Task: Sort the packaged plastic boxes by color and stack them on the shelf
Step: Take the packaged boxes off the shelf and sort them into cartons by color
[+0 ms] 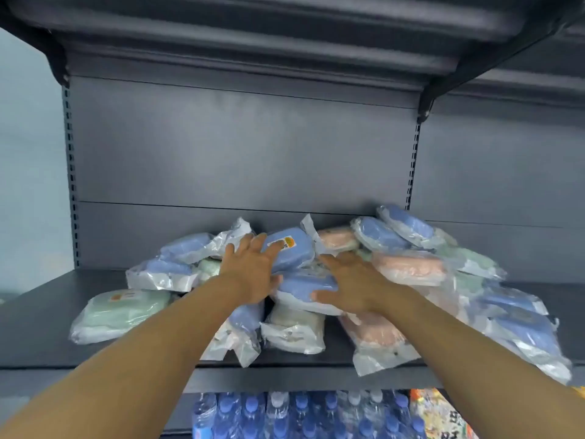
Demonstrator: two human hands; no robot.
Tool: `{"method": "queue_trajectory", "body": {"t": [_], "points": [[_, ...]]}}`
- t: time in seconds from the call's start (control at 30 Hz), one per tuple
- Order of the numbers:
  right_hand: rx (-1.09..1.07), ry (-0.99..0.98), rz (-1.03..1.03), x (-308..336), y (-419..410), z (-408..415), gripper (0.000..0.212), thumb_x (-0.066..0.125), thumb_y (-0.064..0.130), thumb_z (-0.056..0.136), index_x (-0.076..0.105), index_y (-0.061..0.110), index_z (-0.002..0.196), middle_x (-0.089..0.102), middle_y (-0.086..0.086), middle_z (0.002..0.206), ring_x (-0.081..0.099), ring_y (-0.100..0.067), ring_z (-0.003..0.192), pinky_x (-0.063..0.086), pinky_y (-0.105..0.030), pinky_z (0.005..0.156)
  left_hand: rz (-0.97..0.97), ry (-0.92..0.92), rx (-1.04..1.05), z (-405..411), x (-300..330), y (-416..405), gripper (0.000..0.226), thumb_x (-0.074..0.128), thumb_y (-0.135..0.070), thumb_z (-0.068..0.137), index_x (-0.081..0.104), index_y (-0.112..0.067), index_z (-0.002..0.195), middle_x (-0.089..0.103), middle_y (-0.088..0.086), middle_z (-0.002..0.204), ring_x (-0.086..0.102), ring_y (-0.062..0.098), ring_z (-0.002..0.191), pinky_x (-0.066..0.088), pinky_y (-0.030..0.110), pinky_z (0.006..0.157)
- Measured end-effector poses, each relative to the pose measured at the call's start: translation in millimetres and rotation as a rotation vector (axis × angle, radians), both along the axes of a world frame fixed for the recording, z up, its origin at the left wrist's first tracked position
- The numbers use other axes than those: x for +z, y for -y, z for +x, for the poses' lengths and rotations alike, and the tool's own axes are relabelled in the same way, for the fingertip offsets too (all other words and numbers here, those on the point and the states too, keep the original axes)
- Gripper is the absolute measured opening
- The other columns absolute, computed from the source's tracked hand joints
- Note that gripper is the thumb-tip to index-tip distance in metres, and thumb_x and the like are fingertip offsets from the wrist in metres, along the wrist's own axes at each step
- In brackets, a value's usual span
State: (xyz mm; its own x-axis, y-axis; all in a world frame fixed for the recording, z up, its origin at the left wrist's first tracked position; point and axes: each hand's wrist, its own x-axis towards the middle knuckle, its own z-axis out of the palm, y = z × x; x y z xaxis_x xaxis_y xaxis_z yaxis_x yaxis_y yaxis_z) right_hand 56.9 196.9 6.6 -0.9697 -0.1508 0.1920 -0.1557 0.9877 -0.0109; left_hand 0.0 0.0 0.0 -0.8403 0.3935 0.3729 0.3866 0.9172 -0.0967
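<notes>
A loose heap of plastic boxes in clear bags lies on the dark grey shelf [47, 327]: blue, pale green and pink ones mixed together. My left hand [250, 274] lies with spread fingers on a blue box with an orange label [289, 251] at the top of the heap. My right hand [351, 285] rests with spread fingers on another blue box [304, 286] just below it. A pale green box [123, 310] lies apart at the left. Pink boxes [408, 266] sit to the right of my hands.
The shelf's back panel [237, 153] rises behind the heap and an upper shelf [253, 26] hangs overhead. Bare shelf board shows at the left. Below the shelf stand several bottles with blue caps [285, 413]. Some bags at the right overhang the shelf's front edge.
</notes>
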Motion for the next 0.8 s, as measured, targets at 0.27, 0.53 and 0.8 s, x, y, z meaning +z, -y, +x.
{"method": "queue_trajectory", "body": {"t": [0.27,0.53,0.8], "points": [[0.100,0.103,-0.008,-16.4,-6.0,-38.3,0.100,0.059,0.066,0.075,0.007,0.028,0.151,0.019,-0.004,0.157,0.021,-0.026,0.142,0.029,-0.039,0.110,0.138,0.063,0.050,-67.0,1.2,-36.6,0.060,0.049,-0.050,0.090,0.025,-0.037,0.143,0.024,0.000,0.150,0.024,0.026,0.139,0.019,0.046,0.111],[0.162,0.104,-0.129,-20.8,-13.6,-44.6,0.093,0.064,0.062,0.075,0.017,0.027,0.148,0.030,-0.010,0.148,0.026,-0.029,0.136,0.034,-0.037,0.104,0.047,-0.047,0.161,-88.1,10.6,-51.2,0.081,0.065,-0.056,0.078,0.028,-0.018,0.139,0.039,0.008,0.139,0.031,0.028,0.130,0.027,0.041,0.106],[0.109,-0.042,-0.152,-26.7,-14.5,-42.1,0.086,0.060,0.061,0.078,0.017,0.031,0.147,0.034,-0.011,0.140,0.027,-0.032,0.132,0.034,-0.042,0.104,0.244,-0.283,0.131,-40.4,38.9,-42.0,0.076,0.059,-0.055,0.083,0.025,-0.025,0.144,0.040,0.014,0.130,0.040,0.034,0.120,0.034,0.044,0.099]]}}
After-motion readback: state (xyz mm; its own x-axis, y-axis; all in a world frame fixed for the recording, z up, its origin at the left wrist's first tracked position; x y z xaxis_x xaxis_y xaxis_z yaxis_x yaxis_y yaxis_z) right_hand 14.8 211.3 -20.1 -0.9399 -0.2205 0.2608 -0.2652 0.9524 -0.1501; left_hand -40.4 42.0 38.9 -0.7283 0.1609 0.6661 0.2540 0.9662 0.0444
